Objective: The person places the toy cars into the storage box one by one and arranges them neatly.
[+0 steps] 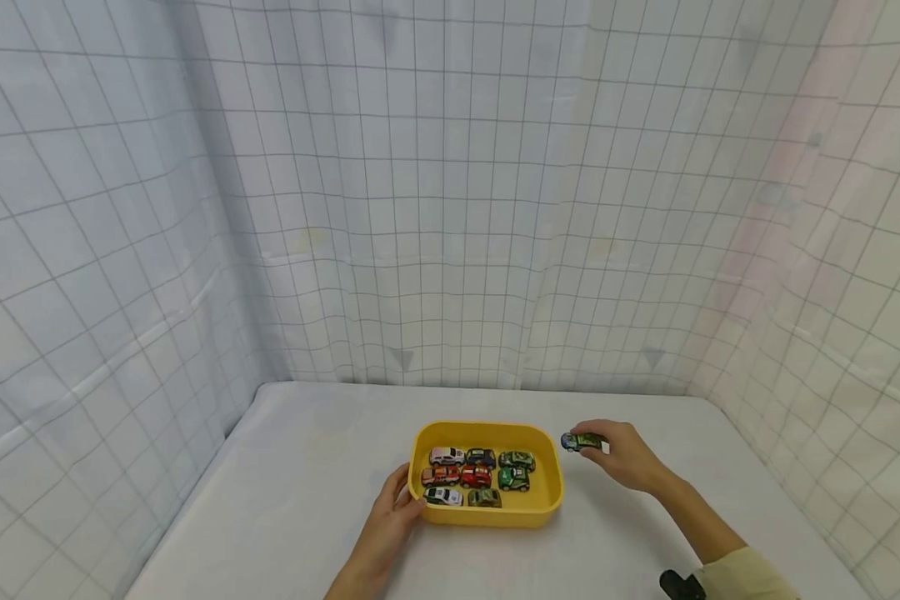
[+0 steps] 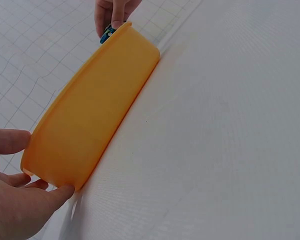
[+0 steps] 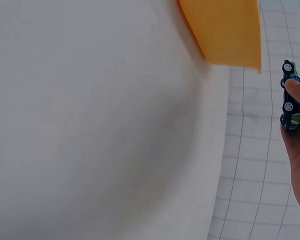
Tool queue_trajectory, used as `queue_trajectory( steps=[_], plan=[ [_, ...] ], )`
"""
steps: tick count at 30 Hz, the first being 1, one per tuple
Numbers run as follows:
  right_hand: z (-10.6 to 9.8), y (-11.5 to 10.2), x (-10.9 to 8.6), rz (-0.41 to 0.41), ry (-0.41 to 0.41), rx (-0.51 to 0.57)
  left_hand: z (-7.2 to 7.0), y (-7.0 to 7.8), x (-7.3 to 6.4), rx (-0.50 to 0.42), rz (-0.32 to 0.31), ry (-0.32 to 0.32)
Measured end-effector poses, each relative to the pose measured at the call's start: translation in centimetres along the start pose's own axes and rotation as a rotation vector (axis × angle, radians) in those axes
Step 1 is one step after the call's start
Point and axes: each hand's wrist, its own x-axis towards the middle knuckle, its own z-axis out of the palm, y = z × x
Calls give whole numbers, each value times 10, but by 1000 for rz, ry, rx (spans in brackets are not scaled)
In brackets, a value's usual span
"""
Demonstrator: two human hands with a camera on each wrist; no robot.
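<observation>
A yellow plastic tray (image 1: 495,518) with rounded corners sits on the white table, several small toy cars in its left and middle part. My left hand (image 1: 392,515) holds the tray's left end, thumb near the front corner and fingers along the end wall. Just past the tray's right end, my right hand (image 1: 621,454) pinches a green-and-blue toy car (image 1: 583,442) between thumb and fingers, held up above the table. In the right wrist view the dark underside and wheels of this toy car (image 3: 288,107) show.
Inside the tray stand a red toy car (image 1: 476,477), a green one (image 1: 513,479) and a white one (image 1: 444,497), among others. White grid-patterned cloth (image 1: 465,250) hangs behind the table (image 1: 315,442) and along both sides.
</observation>
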Motion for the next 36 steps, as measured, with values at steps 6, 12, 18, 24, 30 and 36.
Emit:
queue_trajectory(
  steps=[6, 12, 18, 24, 30, 36],
  plan=[
    [10, -22, 11, -90, -71, 48, 1, 2, 1, -5, 5, -6],
    [24, -38, 17, -112, -119, 74, 1, 2, 1, -10, 10, -2],
    [45, -44, 18, -132, -141, 81, 2, 1, 1, 1, 1, 2],
    [55, -51, 26, -112, -242, 12, 3, 2, 2, 10, -2, 13],
    [62, -58, 33, -93, -365, -107, 1, 0, 3, 9, -2, 8],
    [68, -63, 37, -112, -431, -125, 0, -2, 4, 15, -10, 12]
  ],
)
